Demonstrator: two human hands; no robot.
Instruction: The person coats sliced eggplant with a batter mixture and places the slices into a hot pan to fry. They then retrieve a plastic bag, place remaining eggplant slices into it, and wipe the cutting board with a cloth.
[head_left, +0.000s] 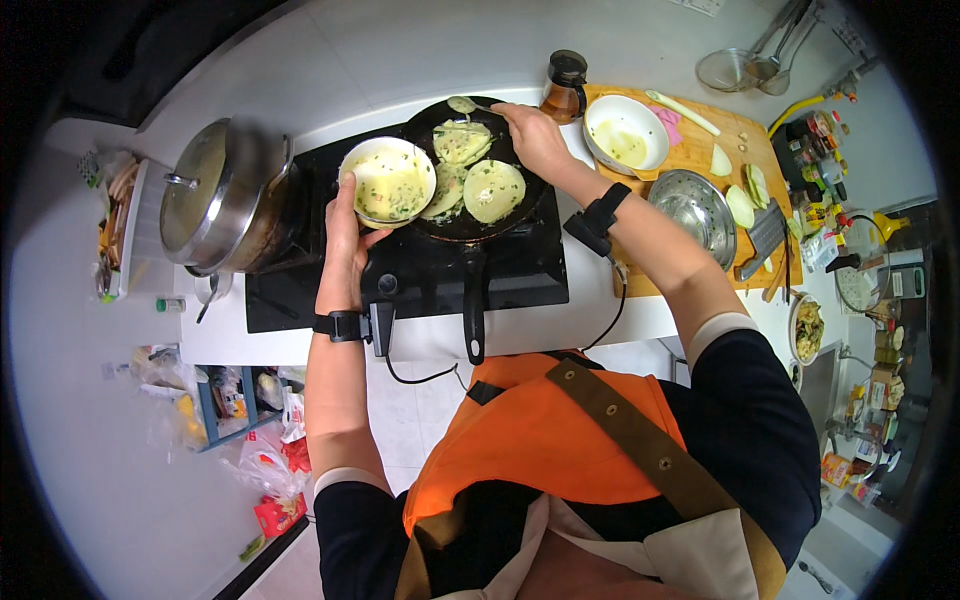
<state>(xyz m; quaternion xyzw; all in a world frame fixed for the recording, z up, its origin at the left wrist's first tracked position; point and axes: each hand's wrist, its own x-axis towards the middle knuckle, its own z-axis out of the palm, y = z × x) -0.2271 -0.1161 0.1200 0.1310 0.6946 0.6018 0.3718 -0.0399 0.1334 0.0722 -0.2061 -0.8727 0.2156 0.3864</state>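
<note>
My left hand (349, 225) holds a white bowl (388, 181) of pale yellow batter with green and pink bits, over the left edge of a black frying pan (525, 196). In my right hand (531, 135) is a spoon (461, 105) with batter on it, above the pan's far side. Several flat rounds lie in the pan: a batter-coated slice (494, 191) at the right, one partly behind the bowl, and a heap of batter-covered pieces (462, 142) at the back. The pan rests on a black cooktop (420, 281), its handle towards me.
A lidded steel pot (217, 202) stands left. At the right, a wooden cutting board (637, 274) bears a white bowl (626, 133), a steel bowl (694, 214), vegetable slices (740, 206) and a cleaver (765, 236). A glass jug (564, 90) of brown liquid stands behind the pan.
</note>
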